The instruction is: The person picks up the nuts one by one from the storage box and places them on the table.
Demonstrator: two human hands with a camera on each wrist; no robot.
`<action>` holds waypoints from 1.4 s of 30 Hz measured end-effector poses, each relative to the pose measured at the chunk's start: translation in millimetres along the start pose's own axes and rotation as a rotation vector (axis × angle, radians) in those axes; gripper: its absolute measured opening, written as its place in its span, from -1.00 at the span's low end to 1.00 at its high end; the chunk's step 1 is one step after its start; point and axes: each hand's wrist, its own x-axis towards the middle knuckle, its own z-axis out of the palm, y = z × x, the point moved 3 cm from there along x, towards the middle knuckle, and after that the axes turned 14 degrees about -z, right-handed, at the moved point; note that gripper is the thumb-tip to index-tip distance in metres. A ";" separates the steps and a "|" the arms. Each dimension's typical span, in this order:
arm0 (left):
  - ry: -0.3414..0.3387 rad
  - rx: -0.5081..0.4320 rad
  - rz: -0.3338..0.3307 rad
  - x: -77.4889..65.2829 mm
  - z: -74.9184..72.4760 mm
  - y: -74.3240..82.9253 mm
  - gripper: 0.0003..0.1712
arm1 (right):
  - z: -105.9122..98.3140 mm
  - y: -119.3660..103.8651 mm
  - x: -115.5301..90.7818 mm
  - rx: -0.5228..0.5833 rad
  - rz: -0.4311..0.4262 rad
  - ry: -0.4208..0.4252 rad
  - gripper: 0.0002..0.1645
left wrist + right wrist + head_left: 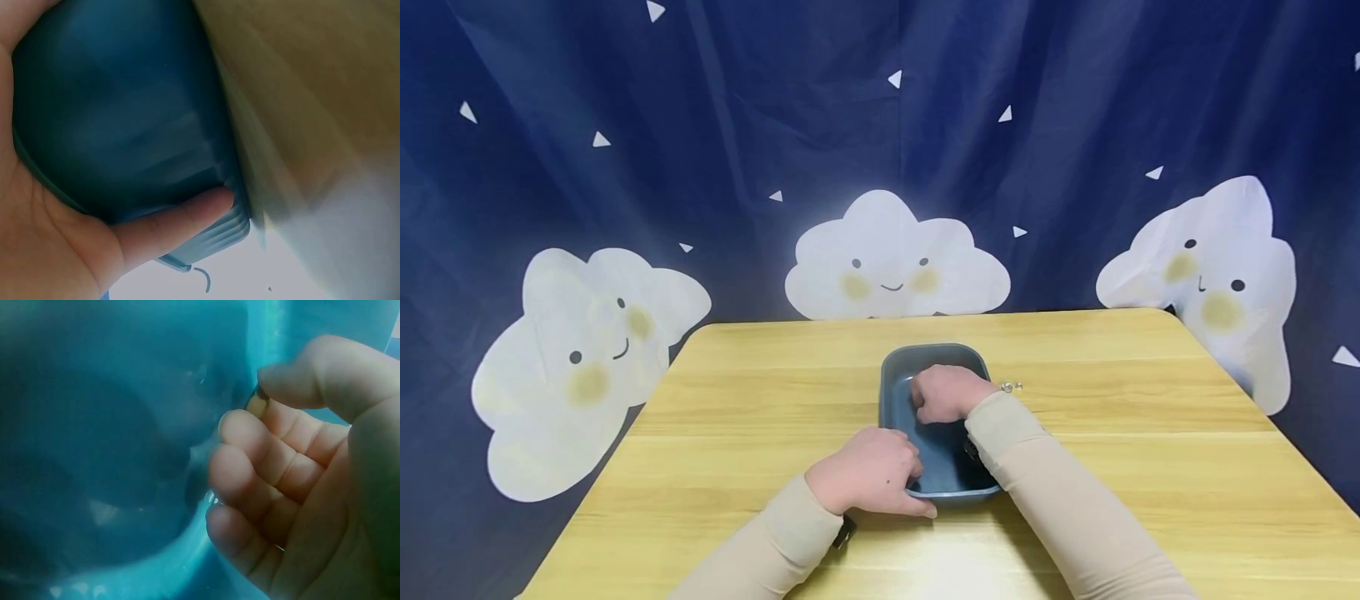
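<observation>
A dark blue-teal rectangular tub point(955, 482) with rounded corners stands on the table. My left hand point(874, 471) grips its near left corner. The fingers curl over the rim, and in the left wrist view the thumb lies along the outer wall point(125, 106). Inside the tub, toward its far half, is my right hand point(949, 393), with the fingers curled. Seen from the right wrist, the thumb and index finger pinch a small yellowish piece with a dark edge point(256, 405); most of it is hidden by the fingertips, so its kind cannot be told.
Two tiny shiny round things point(1012, 387) lie on the table just right of the tub, near the right wrist. The wooden table point(760, 375) reaches back to a dark blue curtain point(827, 108) printed with clouds.
</observation>
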 end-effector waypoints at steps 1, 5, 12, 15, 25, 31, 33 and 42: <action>0.002 -0.004 0.001 0.2 -0.2 0.1 -0.38 | -0.6 -0.4 -0.5 -0.001 0.000 0.000 -0.77; -0.001 -0.007 -0.004 0.3 -0.9 0.7 -0.38 | -1.7 -0.9 -1.4 -0.002 0.001 0.003 -0.82; -0.012 -0.012 -0.007 0.2 1.2 2.1 -0.37 | -7.5 -1.7 -5.9 0.016 -0.010 0.046 -0.88; -0.008 -0.011 -0.004 0.8 1.9 2.4 -0.36 | -10.0 -0.9 -8.4 0.032 0.000 0.064 -0.89; 0.014 -0.003 0.013 1.5 2.7 2.7 -0.36 | -17.2 1.2 -15.4 0.065 0.027 0.073 -0.94; 0.005 0.000 0.012 2.2 2.5 2.5 -0.37 | -20.9 0.7 -20.0 0.067 0.010 0.092 -0.94; 0.004 0.003 0.012 2.4 2.0 2.5 -0.37 | -21.9 0.6 -21.3 0.067 0.008 0.105 -0.93; -0.012 -0.002 0.000 0.6 -1.3 0.8 -0.37 | -30.9 -5.1 -26.1 0.060 -0.002 0.127 -0.92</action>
